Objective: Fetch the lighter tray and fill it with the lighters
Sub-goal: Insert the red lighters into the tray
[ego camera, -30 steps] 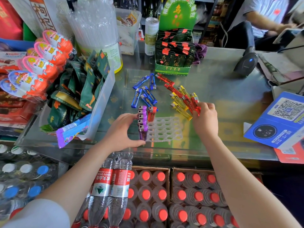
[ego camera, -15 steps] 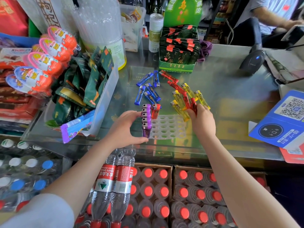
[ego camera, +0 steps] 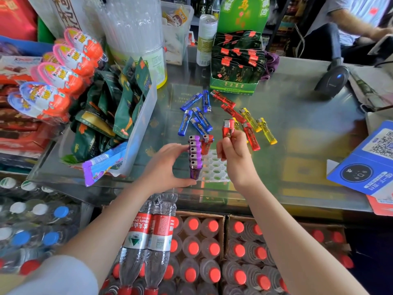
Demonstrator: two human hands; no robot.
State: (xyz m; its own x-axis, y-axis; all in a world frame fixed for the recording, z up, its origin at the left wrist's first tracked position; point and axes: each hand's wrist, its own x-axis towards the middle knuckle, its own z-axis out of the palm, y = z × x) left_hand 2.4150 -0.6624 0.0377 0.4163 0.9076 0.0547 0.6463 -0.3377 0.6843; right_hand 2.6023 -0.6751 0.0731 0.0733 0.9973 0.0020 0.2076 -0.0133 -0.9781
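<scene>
On counter: lighter tray [ego camera: 214, 167] sits at near edge, white grid; everything below placed rel. to it.
L hand [ego camera: 168, 167]: fingers and thumb curled round tray's left side, bracing it so pushing lighters in won't slide it.
Purple lighters [ego camera: 195, 154]: one full row standing in tray's left column, heads up.
Seated red lighter [ego camera: 206, 143]: far end of next column, so filling goes column by column.
R hand [ego camera: 231, 150]: fingertips pinch a red lighter [ego camera: 228, 128] upright just above tray's far-right part, head up, ready to drop; which slot, can't tell.
Loose lighters: blue ones [ego camera: 196, 116] beyond tray, red/yellow ones [ego camera: 253, 126] beyond-right, lying flat w/in easy reach.
</scene>
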